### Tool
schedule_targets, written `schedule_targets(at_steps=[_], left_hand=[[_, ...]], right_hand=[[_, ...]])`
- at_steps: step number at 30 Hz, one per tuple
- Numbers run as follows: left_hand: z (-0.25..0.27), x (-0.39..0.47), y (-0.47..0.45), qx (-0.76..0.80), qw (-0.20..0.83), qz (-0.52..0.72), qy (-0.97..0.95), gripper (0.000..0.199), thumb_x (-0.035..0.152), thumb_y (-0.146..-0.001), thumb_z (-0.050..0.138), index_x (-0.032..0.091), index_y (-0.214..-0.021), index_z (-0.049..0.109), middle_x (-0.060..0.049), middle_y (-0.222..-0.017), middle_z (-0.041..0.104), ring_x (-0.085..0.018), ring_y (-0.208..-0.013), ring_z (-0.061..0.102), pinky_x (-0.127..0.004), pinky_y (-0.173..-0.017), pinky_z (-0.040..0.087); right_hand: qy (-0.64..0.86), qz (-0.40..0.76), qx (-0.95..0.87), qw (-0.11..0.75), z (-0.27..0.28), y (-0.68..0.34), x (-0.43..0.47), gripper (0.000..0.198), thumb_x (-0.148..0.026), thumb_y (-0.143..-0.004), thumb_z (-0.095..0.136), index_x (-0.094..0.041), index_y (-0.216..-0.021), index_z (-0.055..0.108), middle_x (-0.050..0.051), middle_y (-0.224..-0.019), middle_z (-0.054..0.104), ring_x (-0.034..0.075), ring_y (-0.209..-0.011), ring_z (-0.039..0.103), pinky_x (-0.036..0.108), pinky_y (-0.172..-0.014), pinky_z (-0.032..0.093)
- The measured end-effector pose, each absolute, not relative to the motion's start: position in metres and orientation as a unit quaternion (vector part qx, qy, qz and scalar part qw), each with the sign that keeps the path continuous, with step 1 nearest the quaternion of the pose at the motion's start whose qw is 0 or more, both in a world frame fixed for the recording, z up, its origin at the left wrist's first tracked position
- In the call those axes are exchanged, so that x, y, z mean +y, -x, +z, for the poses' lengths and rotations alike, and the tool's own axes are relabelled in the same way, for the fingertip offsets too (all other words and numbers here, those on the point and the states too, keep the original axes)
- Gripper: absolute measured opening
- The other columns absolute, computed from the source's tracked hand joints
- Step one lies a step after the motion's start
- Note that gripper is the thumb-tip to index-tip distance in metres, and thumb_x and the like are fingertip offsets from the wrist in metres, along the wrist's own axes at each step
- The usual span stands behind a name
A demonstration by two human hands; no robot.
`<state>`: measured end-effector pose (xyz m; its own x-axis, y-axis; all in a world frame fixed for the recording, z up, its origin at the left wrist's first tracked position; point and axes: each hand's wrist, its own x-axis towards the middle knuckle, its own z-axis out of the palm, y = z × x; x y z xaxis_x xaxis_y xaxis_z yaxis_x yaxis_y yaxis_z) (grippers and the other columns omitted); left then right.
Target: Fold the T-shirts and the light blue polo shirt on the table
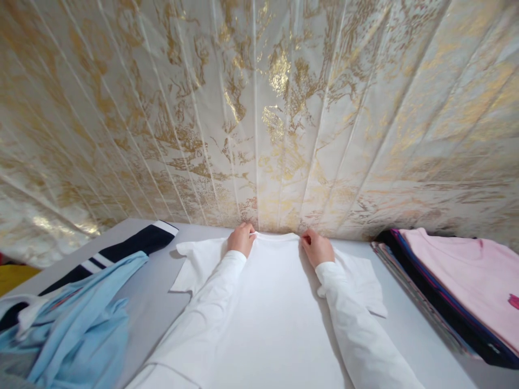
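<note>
A white T-shirt lies spread out in front of me, its neckline at the far edge of the table and its short sleeves out to both sides. At the left end of the neckline my left hand pinches the shirt's shoulder. My right hand grips the opposite shoulder, with its fingers closed on the fabric. Both of my forearms, in white sleeves, lie over parts of the shirt. The bottom of the shirt runs out of view.
A loose heap of clothes with a light blue garment and a dark striped one lies on the left. Folded clothes topped by a pink shirt are stacked on the right. A gold-patterned curtain hangs behind the pale table.
</note>
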<state>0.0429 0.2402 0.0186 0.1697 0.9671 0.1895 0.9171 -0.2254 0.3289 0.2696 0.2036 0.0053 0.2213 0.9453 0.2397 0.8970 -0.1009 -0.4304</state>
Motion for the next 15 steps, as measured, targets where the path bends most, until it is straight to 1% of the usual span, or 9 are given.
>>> schedule_targets(at_steps=[3,5,7,9,10,12,13,15], left_hand=[[0.030,0.235,-0.044,0.627,0.060,0.170,-0.758,0.016,0.025,-0.091,0.056,0.014,-0.102,0.059,-0.006,-0.107,0.060,-0.018,-0.092,0.060,-0.038,-0.081,0.050],[0.044,0.226,-0.049,0.625,0.050,0.167,-0.761,0.016,0.018,-0.089,0.057,0.014,-0.104,0.058,-0.008,-0.110,0.057,-0.019,-0.091,0.060,-0.037,-0.080,0.050],[0.061,0.211,-0.063,0.604,0.037,0.172,-0.777,0.023,0.010,-0.086,0.054,0.014,-0.108,0.056,-0.011,-0.115,0.054,-0.021,-0.095,0.060,-0.036,-0.082,0.048],[0.073,0.191,-0.086,0.554,0.030,0.175,-0.813,0.028,0.007,-0.086,0.050,0.016,-0.112,0.055,-0.011,-0.117,0.053,-0.022,-0.101,0.057,-0.034,-0.087,0.045],[0.076,0.180,-0.101,0.520,0.032,0.170,-0.837,0.027,0.007,-0.086,0.048,0.018,-0.110,0.056,-0.008,-0.115,0.055,-0.021,-0.104,0.056,-0.032,-0.089,0.044],[0.074,0.160,-0.131,0.454,0.044,0.145,-0.878,0.021,0.012,-0.084,0.052,0.019,-0.102,0.061,-0.006,-0.108,0.060,-0.020,-0.101,0.057,-0.030,-0.089,0.044],[0.069,0.152,-0.145,0.431,0.050,0.132,-0.891,0.018,0.016,-0.083,0.055,0.017,-0.099,0.063,-0.007,-0.105,0.061,-0.022,-0.100,0.058,-0.032,-0.088,0.044],[0.055,0.142,-0.167,0.403,0.055,0.121,-0.906,0.024,0.025,-0.084,0.056,0.013,-0.103,0.062,-0.011,-0.111,0.061,-0.025,-0.106,0.055,-0.035,-0.092,0.043]], right_hand=[[0.712,0.081,-0.639,0.279,0.003,-0.278,0.205,0.021,-0.019,-0.083,0.047,-0.021,-0.094,0.065,0.003,-0.088,0.072,0.017,-0.083,0.065,0.024,-0.073,0.045],[0.693,0.103,-0.651,0.291,0.006,-0.293,0.203,0.024,-0.019,-0.082,0.046,-0.022,-0.096,0.065,0.000,-0.089,0.073,0.015,-0.083,0.066,0.022,-0.074,0.046],[0.688,0.112,-0.653,0.297,0.011,-0.315,0.197,0.027,-0.018,-0.081,0.044,-0.020,-0.099,0.065,0.001,-0.094,0.072,0.014,-0.086,0.066,0.021,-0.075,0.047],[0.698,0.107,-0.642,0.299,0.016,-0.341,0.187,0.030,-0.016,-0.080,0.042,-0.018,-0.100,0.064,0.004,-0.099,0.071,0.014,-0.090,0.065,0.022,-0.078,0.047],[0.707,0.100,-0.634,0.297,0.017,-0.354,0.182,0.031,-0.016,-0.079,0.041,-0.017,-0.100,0.065,0.006,-0.100,0.071,0.015,-0.091,0.065,0.024,-0.080,0.047],[0.726,0.080,-0.618,0.289,0.016,-0.376,0.170,0.028,-0.019,-0.078,0.044,-0.017,-0.094,0.066,0.009,-0.099,0.070,0.019,-0.092,0.064,0.029,-0.083,0.045],[0.737,0.069,-0.610,0.282,0.014,-0.385,0.165,0.024,-0.023,-0.078,0.046,-0.018,-0.089,0.067,0.009,-0.097,0.070,0.022,-0.093,0.063,0.033,-0.085,0.044],[0.755,0.048,-0.597,0.267,0.010,-0.395,0.157,0.019,-0.031,-0.075,0.053,-0.020,-0.078,0.067,0.011,-0.092,0.068,0.028,-0.094,0.060,0.042,-0.087,0.041]])
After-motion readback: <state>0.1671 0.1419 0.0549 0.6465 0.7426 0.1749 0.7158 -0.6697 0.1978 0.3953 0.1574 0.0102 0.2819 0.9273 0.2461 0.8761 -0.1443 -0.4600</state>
